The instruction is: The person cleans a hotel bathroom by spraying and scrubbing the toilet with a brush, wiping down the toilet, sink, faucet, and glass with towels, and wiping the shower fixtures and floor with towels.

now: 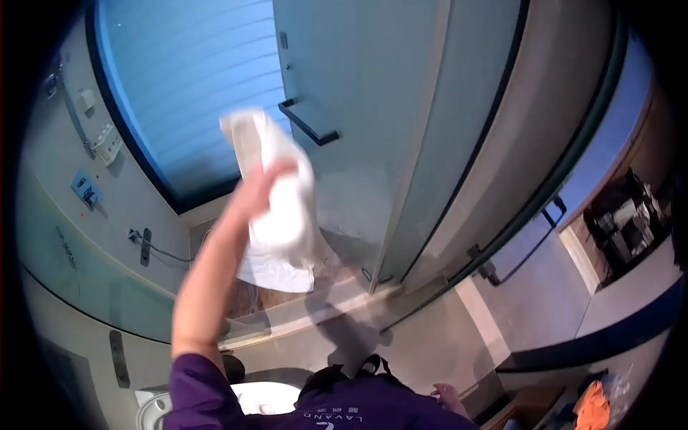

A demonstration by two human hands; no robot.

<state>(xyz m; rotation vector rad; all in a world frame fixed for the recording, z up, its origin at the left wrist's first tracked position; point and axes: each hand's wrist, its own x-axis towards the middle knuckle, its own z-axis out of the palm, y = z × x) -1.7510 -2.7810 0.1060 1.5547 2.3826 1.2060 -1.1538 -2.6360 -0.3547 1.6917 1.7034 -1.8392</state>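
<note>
My left hand (269,188) is raised in front of the shower area and closed on a white towel (287,215). Motion blurs both hand and towel, and the folded top end stands above the hand while the rest hangs below. Under it, a white cloth (276,274) lies on the shower floor, partly covered by the hanging towel. My right hand (446,396) is low beside my body at the bottom right. Its fingers look loosely apart, with nothing seen in them.
A glass door (344,79) with a dark handle (308,123) stands right of the towel. On the left wall are a dispenser (107,143) and a hose fitting (143,244). A toilet (265,398) is below me, an orange cloth (593,408) at lower right.
</note>
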